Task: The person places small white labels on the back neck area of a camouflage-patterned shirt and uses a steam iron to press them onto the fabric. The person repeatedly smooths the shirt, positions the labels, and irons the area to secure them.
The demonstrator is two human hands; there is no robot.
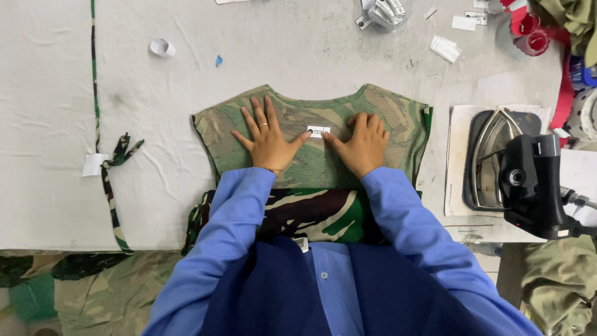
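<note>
On the white counter, centre of view — camouflage garment lies flat, inside-out by the look: faded green-brown print on top, neckline curve pointing away from the person. Its near part is folded up, showing the darker, saturated green/black/cream print at the counter edge. Small white label sits just below the neckline, mid-width.

Left hand: fingers spread wide, palm flat on the cloth, thumb tip just beside the label's left edge. Grips nothing — pressing only.

Right hand: fingers loosely together, slightly curled, flat on the cloth, thumb reaching toward the label's right edge. Also no grasp.

Right of the garment, well apart: steam iron resting on a pad. Strip of camouflage trim lies at left.
</note>
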